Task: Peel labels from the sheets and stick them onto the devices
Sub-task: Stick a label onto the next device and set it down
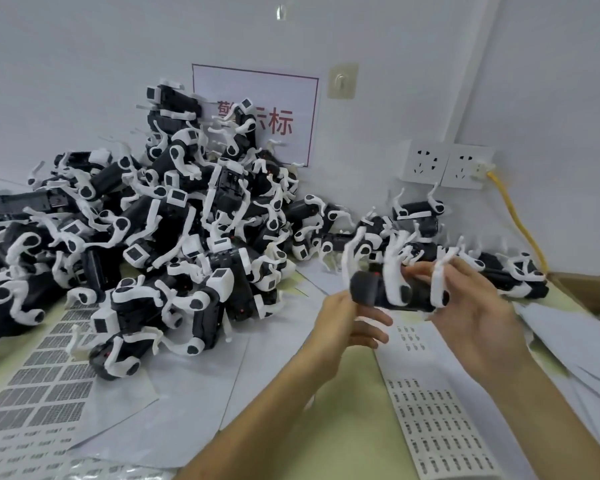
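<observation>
Head view, held device: black-and-white device [394, 289] lifted above the table, lying roughly level, white legs pointing up, blurred by motion.
Head view, left hand: left hand [352, 322] under the device's left end, fingers curled loosely, thumb side touching the black end cap; supporting more than clamping.
Head view, right hand: right hand [465, 299] wrapped around the device's right end, fingers closed over a white leg, firm hold.
Head view, label on fingertips: cannot tell; too blurred to show whether a peeled label is carried.
Head view, near label sheet: long label sheet [440, 420] flat on the table just below the hands, rows of small dark labels, upper rows partly emptied.
Head view, left label sheets: sheets of grey block labels [45, 386] at lower left, partly under the pile.
Head view, pile: large heap of devices [153, 220] against the wall, left and centre; smaller cluster behind the hands.
Head view, cardboard box: box [589, 289] at the right edge, just beside the right hand.
Step in hand: likely turning the device to present or check the labelling face.
Next move calls for: steadying the body with one hand, freeing the other to peel from the near sheet, pressing the label flat without creases.
</observation>
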Demonstrator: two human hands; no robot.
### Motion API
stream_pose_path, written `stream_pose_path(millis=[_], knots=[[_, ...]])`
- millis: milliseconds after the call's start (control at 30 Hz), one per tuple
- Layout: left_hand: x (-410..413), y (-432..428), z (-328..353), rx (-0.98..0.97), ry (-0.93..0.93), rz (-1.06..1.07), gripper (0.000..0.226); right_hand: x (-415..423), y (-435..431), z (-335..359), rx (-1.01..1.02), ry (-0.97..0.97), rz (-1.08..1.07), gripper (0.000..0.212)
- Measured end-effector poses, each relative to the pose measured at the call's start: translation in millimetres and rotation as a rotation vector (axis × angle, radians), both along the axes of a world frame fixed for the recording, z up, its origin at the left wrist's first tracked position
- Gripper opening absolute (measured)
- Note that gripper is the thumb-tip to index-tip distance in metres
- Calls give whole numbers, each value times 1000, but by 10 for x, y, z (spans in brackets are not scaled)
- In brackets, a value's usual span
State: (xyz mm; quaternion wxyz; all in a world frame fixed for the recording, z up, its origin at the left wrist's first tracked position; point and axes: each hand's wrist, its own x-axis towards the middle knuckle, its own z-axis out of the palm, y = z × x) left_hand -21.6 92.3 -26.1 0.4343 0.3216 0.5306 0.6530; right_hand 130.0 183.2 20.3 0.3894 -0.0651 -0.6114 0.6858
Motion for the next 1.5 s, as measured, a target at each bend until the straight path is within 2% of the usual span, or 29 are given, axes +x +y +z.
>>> stream_pose_path(millis=[100, 200, 300, 367, 500, 567, 600, 667, 733, 833, 1033, 1133, 1267, 1433, 1500], knots=[[-96, -43, 64, 32, -164, -102, 55, 92, 101, -60, -159, -19, -137, 29], [-84, -64, 106, 1, -167, -317, 65, 124, 142, -89, -99, -104, -253, 29], [5, -76, 118, -55, -167, -434, 75, 111, 103, -98, 148, -126, -352, 22], [23, -96, 107, -59, -172, -490, 73, 85, 84, -123, 331, -164, -397, 17], [0, -128, 72, -60, -39, -588, 67, 43, 50, -164, 485, -196, -407, 16], [49, -124, 58, -42, -41, -532, 64, 2, 4, -186, 548, -230, -379, 11], [77, -119, 58, -29, -58, -494, 64, -27, -21, -206, 562, -260, -371, 16], [112, -100, 51, 11, -83, -408, 59, -72, -76, -244, 468, -290, -361, 30], [97, -77, 52, 50, -102, -266, 57, -113, -126, -265, 298, -278, -334, 35], [24, -52, 55, 88, -144, -69, 58, -158, -177, -292, 193, -324, -286, 34], [-17, -62, 55, 179, -196, 60, 58, -145, -192, -296, 108, -346, -141, 30], [8, -55, 41, 269, -288, 99, 52, -102, -159, -288, 148, -337, -122, 37], [-27, -62, 48, 323, -368, 107, 65, -131, -172, -302, 275, -293, -178, 43], [-40, -59, 62, 315, -348, 93, 81, -117, -156, -338, 379, -225, -252, 50], [-40, -71, 53, 286, -312, 117, 83, -92, -153, -341, 521, -218, -372, 54]])
